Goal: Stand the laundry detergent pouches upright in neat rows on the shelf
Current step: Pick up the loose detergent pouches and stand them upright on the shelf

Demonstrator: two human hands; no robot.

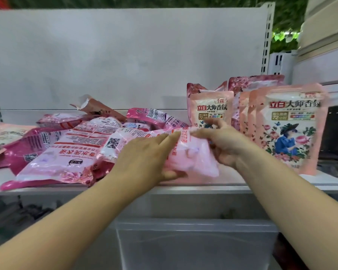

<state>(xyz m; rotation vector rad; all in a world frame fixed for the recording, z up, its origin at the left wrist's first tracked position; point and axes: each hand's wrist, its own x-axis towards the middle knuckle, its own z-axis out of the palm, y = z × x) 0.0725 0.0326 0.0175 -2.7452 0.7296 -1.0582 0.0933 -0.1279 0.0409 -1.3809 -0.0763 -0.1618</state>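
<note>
Pouches lie in two states on the white shelf (232,179): at the right, a few stand upright in short rows, the front standing pouch (290,131) facing out with others just behind it, and a smaller-looking one (210,109) further back; at the left and centre, a loose heap of flat pouches (66,145) overlaps in no order. Both hands are on one pale pink pouch (191,154) near the shelf's front edge, between the heap and the standing rows. The left hand (144,158) lies over its left part with fingers (165,139) extended close together on top and the thumb curled under the lower edge. The right hand (225,145) grips the pouch's right end, fingers wrapped and pinching the film. The pouch is tilted, not yet upright, and looks soft and full, so it will probably sag as it is turned. The main risk is its position so near the lip: if the grip slips on the slick film, it could slide off the front of the shelf. Swinging it rightward could also knock the front standing pouch, and the close-packed row could topple. Its left end touches the heap, so lifting may drag neighbours forward.
</note>
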